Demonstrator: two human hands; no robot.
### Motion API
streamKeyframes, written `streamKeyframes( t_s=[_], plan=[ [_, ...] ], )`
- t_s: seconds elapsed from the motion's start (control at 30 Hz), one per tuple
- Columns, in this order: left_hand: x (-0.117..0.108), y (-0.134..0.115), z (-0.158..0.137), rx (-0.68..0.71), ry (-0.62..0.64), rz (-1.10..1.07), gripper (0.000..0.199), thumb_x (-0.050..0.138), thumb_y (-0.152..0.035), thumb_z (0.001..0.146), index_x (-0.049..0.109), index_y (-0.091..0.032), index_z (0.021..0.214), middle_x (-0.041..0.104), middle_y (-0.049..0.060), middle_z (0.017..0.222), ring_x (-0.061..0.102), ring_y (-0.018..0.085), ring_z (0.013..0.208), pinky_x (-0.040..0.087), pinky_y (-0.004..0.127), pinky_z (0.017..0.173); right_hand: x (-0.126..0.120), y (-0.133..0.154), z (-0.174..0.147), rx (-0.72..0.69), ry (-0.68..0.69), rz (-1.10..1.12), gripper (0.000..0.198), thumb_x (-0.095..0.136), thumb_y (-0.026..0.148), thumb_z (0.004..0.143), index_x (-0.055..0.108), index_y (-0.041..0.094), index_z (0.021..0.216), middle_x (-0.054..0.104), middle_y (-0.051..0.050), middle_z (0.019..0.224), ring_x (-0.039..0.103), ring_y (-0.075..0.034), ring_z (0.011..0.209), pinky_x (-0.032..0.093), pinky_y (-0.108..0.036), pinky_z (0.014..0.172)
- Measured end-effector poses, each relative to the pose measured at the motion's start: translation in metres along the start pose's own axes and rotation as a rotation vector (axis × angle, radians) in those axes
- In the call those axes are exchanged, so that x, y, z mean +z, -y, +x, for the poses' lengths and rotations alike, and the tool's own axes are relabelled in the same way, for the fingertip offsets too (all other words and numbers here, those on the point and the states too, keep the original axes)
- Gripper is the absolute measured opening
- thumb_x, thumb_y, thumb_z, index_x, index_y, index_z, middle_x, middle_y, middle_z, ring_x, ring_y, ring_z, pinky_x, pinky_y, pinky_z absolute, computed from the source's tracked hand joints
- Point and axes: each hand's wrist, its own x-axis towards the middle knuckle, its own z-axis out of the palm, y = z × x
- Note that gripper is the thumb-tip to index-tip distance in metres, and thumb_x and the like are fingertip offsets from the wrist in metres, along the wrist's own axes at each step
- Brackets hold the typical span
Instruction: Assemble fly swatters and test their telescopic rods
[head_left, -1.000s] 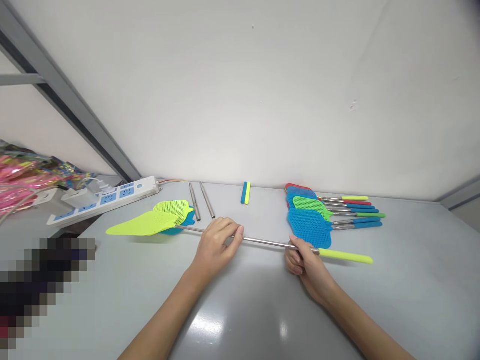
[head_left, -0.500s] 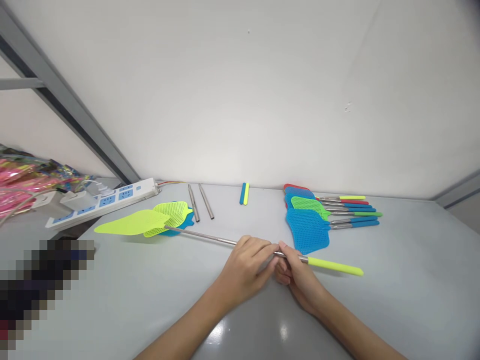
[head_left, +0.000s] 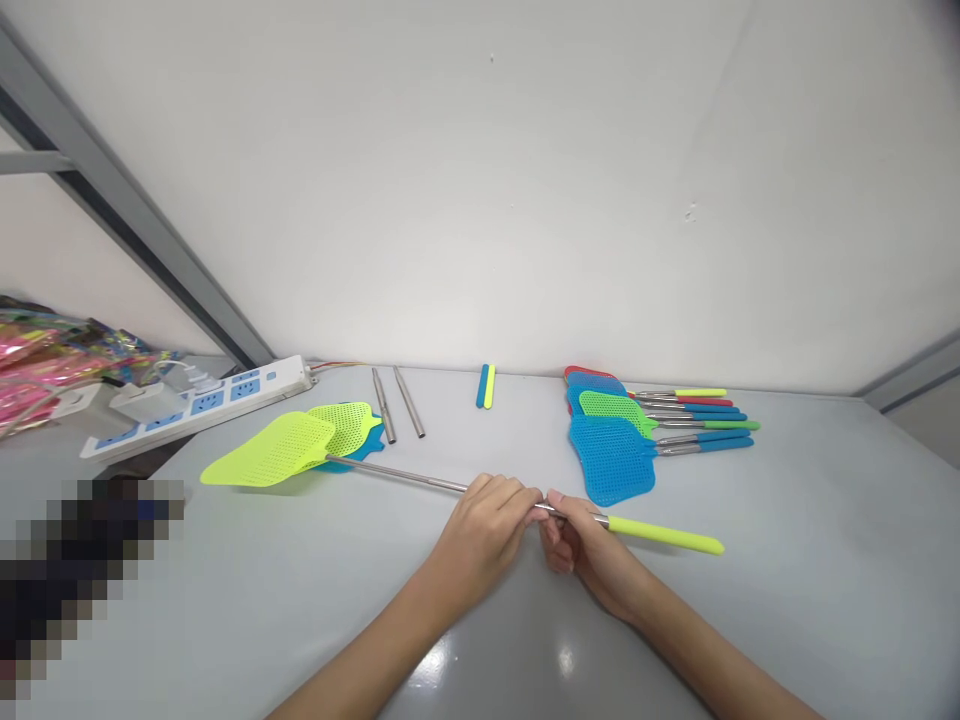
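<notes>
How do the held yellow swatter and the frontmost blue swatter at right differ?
The yellow swatter is held by the left hand and right hand; the blue swatter lies on the table. The yellow swatter looks long, the blue swatter much shorter. Both are perforated at one end.

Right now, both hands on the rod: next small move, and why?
Probably slide the left hand along the metal rod toward the yellow-green swatter head, right hand holding firm: the hands sit close together, a long bare stretch lies beyond the left, and the swatters at right show shorter shafts.
</notes>
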Motion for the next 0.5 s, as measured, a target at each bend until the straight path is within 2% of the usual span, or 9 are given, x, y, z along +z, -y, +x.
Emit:
streamKeyframes(
  t_s=[0.17, 0.27, 0.4, 0.5],
  plan=[
    [-0.0005, -0.0022, 0.0004, 0.014, 0.027, 0.028, 0.021, 0.032, -0.018, 0.085, 0.052, -0.019, 0.086, 0.052, 0.001, 0.069, 0.044, 0.013, 0.066, 0.031, 0.027, 0.062, -0.0008, 0.0004, 0.0007, 0.001, -0.004, 0.015, 0.037, 0.043, 0.036, 0.077, 0.036, 0.016, 0.046, 0.028, 0.005, 0.043, 0.025, -0.006, 0.04, 0.017, -0.023, 0.043],
    [-0.0007, -0.0036, 0.0003, 0.039, 0.011, 0.083, 0.021, 0.032, -0.014, 0.083, 0.052, -0.018, 0.08, 0.049, 0.001, 0.065, 0.041, 0.013, 0.062, 0.03, 0.027, 0.06, -0.0015, 0.0009, 0.0001, -0.001, 0.043, 0.042, 0.036, 0.043, 0.032, 0.077, 0.031, 0.017, 0.047, 0.024, 0.006, 0.045, 0.02, -0.006, 0.041, 0.015, -0.024, 0.043],
    [-0.0016, -0.004, 0.0012, 0.131, -0.087, 0.205, 0.02, 0.033, -0.012, 0.08, 0.05, -0.017, 0.07, 0.046, 0.0, 0.059, 0.035, 0.012, 0.055, 0.026, 0.027, 0.055, -0.0007, 0.001, -0.0022, 0.01, 0.128, 0.099, 0.033, 0.042, 0.031, 0.078, 0.03, 0.017, 0.051, 0.02, 0.007, 0.047, 0.016, -0.006, 0.042, 0.013, -0.023, 0.043],
    [-0.0027, -0.0029, 0.0022, 0.214, -0.166, 0.269, 0.018, 0.036, -0.012, 0.079, 0.048, -0.017, 0.066, 0.044, -0.001, 0.056, 0.032, 0.012, 0.051, 0.023, 0.027, 0.052, 0.0008, 0.0003, -0.0037, -0.013, 0.135, 0.1, 0.034, 0.043, 0.031, 0.078, 0.028, 0.017, 0.05, 0.018, 0.007, 0.048, 0.015, -0.006, 0.042, 0.012, -0.024, 0.043]
  ],
)
